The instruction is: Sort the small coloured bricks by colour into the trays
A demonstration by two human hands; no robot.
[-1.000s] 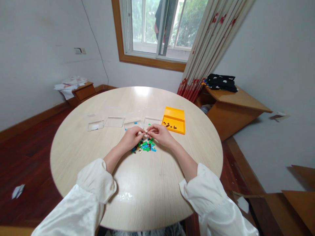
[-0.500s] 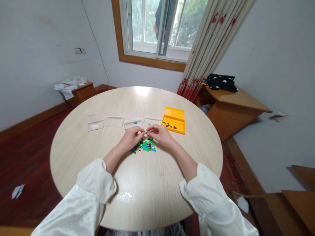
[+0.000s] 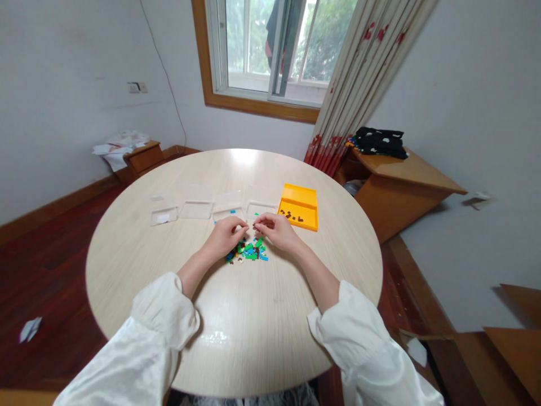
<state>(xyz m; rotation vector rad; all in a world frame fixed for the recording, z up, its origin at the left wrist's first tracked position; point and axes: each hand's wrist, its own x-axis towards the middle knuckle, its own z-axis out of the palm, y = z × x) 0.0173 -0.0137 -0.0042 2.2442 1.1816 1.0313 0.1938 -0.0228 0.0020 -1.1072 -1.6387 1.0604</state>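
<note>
Over a pile of small green, blue, brown and cream toy building bricks [image 3: 252,251], my two hands face each other with a narrow gap between their fingertips. My left hand [image 3: 225,234] is closed in a pinch; what it holds, if anything, is too small to make out. A tiny dark brown brick shows at the fingertips of my right hand [image 3: 276,230], which is pinched shut on it. Beyond the right hand, an open yellow box [image 3: 310,217] holds several brown bricks [image 3: 288,215].
Open clear plastic boxes [image 3: 195,210] stand in a row left of the yellow box. One holds a blue brick [image 3: 233,212]; a green brick [image 3: 256,214] lies in another. All rest on a round pale wooden table [image 3: 253,316]. A curtain and window are behind it.
My fingertips, nearly together before, have drawn slightly apart, and a brown brick now shows at the right ones. The pile and boxes look the same.
</note>
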